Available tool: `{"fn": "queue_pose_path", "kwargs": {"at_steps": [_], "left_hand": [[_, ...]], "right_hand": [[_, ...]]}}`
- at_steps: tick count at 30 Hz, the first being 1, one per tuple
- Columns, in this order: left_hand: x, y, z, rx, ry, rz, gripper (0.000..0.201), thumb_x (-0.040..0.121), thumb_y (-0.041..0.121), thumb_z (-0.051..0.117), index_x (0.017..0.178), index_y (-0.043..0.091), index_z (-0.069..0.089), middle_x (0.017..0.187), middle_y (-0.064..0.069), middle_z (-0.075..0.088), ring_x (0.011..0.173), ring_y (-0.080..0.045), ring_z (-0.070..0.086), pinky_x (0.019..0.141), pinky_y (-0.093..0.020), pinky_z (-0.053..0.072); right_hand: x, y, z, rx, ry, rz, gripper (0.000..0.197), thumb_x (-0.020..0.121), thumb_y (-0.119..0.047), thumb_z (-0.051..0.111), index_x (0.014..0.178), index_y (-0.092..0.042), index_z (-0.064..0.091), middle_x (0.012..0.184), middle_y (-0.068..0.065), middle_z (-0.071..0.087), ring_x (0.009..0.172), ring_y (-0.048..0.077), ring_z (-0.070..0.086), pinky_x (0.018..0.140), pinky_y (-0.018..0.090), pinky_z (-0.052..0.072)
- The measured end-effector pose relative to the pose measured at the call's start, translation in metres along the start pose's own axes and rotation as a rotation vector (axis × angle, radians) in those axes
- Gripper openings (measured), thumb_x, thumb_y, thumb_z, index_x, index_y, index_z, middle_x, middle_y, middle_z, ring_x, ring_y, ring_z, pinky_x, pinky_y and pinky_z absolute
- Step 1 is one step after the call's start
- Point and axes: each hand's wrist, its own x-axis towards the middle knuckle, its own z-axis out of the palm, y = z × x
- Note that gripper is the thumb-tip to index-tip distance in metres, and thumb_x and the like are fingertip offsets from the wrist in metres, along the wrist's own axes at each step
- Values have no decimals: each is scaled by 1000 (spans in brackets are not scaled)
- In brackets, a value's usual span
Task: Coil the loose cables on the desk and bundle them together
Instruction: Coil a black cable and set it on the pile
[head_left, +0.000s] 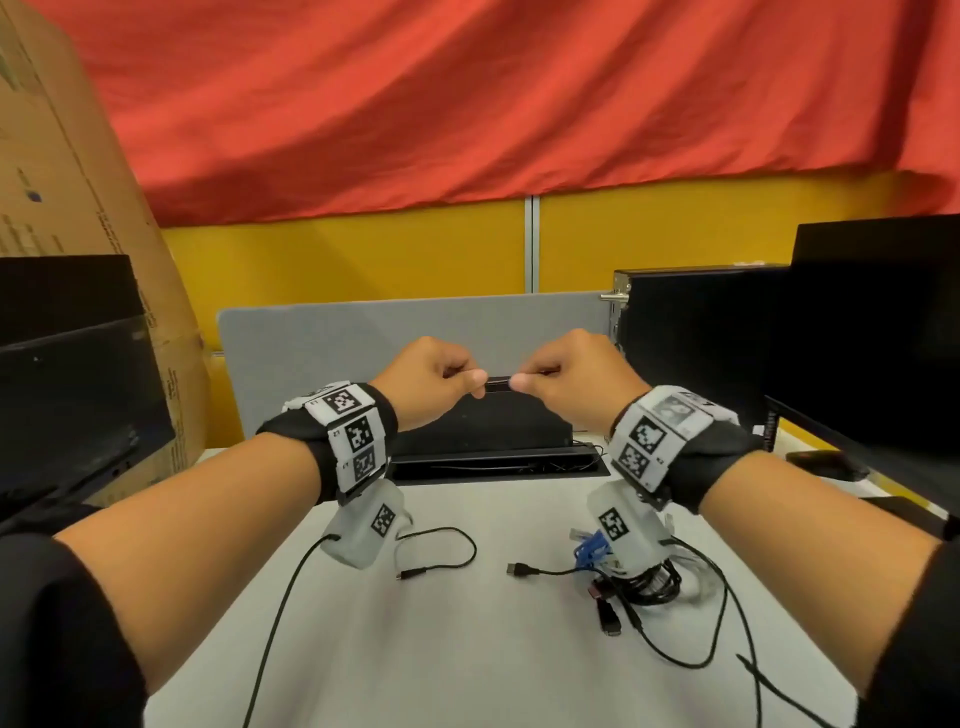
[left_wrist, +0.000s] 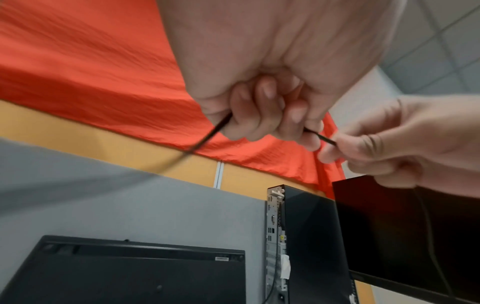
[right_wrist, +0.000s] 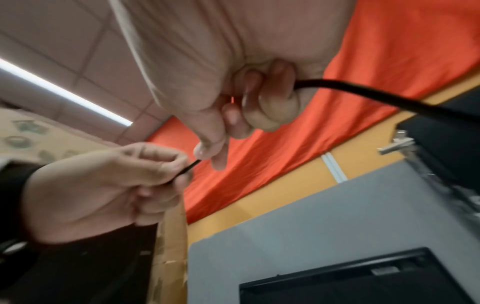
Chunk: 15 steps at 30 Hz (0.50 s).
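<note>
Cable in hand: a thin black cable (head_left: 498, 383) was stretched short and level between both fists, at the centre of the head view, raised well above the desk (head_left: 452, 649).
Left hand: the left hand (head_left: 434, 376) was clenched round the cable, thumb and forefinger pinching it; in the left wrist view the cable left the fist at lower left as a blurred black line.
Right hand: the right hand (head_left: 569, 374) pinched the same cable just beside the left; the right wrist view showed the cable running out of its curled fingers (right_wrist: 270, 107) toward the right edge.
Desk cables: one long black cable (head_left: 291, 577) trailed from the bottom edge up to a loop and a plug, lower left of centre. A tangled heap (head_left: 644, 571) lay lower right of centre, under the right wrist, with a USB plug pointing left, blue and white bits, and strands running to the bottom right.
Progress: by my judgement early; no tied bundle showed, the heap looked only roughly gathered, and the long cable lay uncoiled. Coiling the held cable, the rest, and the binding all remained.
Count: two hands, one held cable, one loose long cable, one heap; the strands in it could not be counted.
Surroundings: a cardboard box (head_left: 67, 208) upper left, dark monitors at both sides, red cloth (head_left: 493, 93) across the top.
</note>
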Motion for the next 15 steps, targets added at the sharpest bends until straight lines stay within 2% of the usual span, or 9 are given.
{"fn": "queue_pose_path", "kwargs": {"at_steps": [2,4,7,11,15], "left_hand": [[-2,-6,-3,20,-2,-23,25,96,27,57,79,15,72,52,11,48,44,0,41,48,-10,33],[-4,-10,-2,43,-26,-40,25,96,29,57,78,19,71,57,8,52,50,-2,43,53,-15,37],[-4,-18,-1,67,-42,-68,25,96,32,57,77,24,71,61,2,55,56,-12,46,58,-24,41],[-8,-35,-7,81,14,-139,25,94,32,59,73,25,72,47,11,48,43,-2,38,51,-22,34],[-12,-42,-11,51,38,-162,25,94,31,59,75,24,73,40,17,49,37,1,39,47,-20,29]], "right_hand": [[-1,15,-8,12,38,32,21,89,-39,66,91,-23,79,84,-10,74,79,6,65,77,31,56],[-1,30,-15,-17,74,69,20,88,-39,67,88,-24,79,78,-15,72,74,4,65,72,26,56],[0,53,-23,-66,124,116,20,87,-40,68,76,-26,78,71,-18,69,66,2,65,62,23,55],[-1,85,-36,-108,213,237,28,84,-38,70,62,-21,74,67,-15,69,57,4,64,50,21,49],[-8,103,-41,-181,241,317,29,84,-41,69,61,-23,73,64,-15,68,59,9,64,53,24,52]]}}
